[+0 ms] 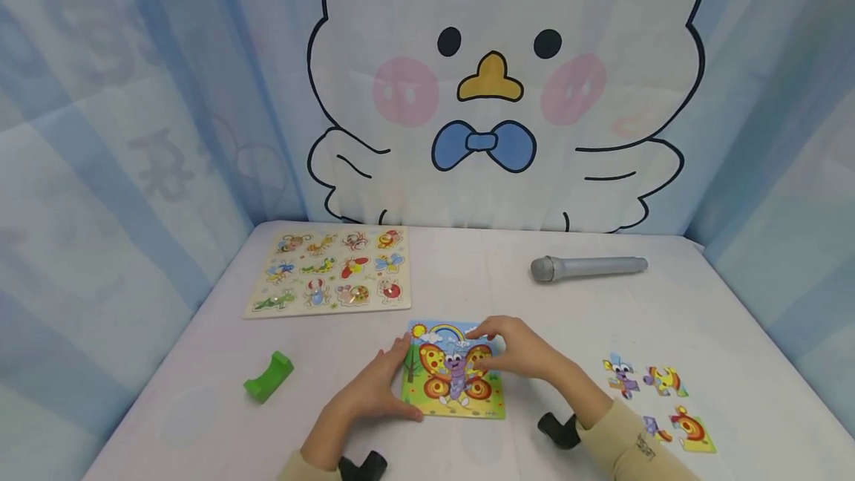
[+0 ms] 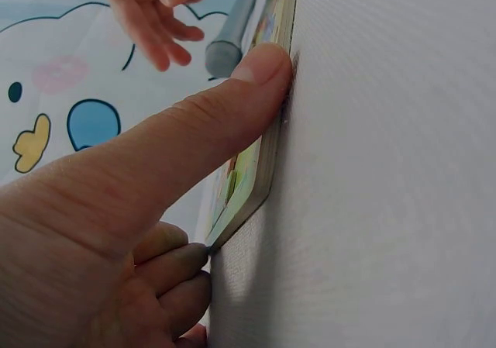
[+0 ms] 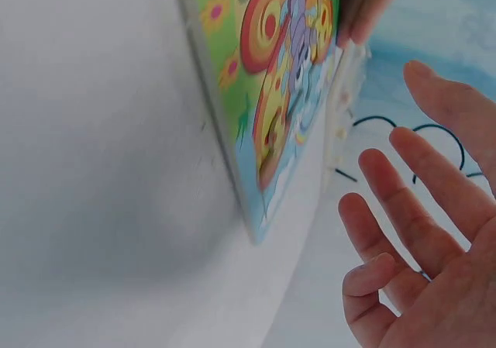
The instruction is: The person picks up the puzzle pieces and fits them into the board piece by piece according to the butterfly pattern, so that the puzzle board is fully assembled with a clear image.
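Observation:
A butterfly puzzle lies flat on the table in front of me, its picture showing a rainbow and sun. My left hand grips its lower left corner, the thumb along the front edge and the fingers at the left side. In the left wrist view the thumb presses the puzzle's edge, and the other fingers are curled beside it. My right hand hovers over the puzzle's right side. Its fingers are spread and apart from the board in the right wrist view, holding nothing.
Loose puzzle pieces lie at the right, several in a cluster. A grey microphone rests at the back right. At the back left is a wooden insect puzzle board, with a green curved block nearer. A printed curtain hangs behind the table.

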Demonstrator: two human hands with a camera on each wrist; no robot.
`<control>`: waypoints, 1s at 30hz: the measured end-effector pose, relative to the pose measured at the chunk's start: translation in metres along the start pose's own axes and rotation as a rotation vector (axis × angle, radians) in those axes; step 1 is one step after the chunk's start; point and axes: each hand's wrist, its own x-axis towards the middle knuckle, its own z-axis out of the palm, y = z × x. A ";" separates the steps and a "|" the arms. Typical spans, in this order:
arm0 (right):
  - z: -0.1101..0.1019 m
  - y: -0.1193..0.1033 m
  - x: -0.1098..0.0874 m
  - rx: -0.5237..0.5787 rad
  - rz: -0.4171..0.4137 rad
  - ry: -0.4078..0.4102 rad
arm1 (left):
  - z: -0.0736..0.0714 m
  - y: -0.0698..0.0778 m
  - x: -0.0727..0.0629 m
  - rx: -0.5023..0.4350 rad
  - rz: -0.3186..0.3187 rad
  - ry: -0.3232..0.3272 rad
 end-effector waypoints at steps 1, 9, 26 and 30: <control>-0.003 0.003 -0.003 -0.004 0.002 0.009 | 0.000 0.001 0.000 -0.001 0.001 0.000; -0.025 0.020 -0.032 -0.053 0.017 0.078 | 0.000 0.002 -0.001 0.008 0.005 -0.002; -0.055 0.055 -0.090 -0.118 0.162 0.162 | -0.001 0.002 -0.001 0.000 -0.005 -0.003; -0.058 0.062 -0.100 -0.123 0.196 0.172 | 0.000 0.002 -0.002 0.004 -0.006 0.003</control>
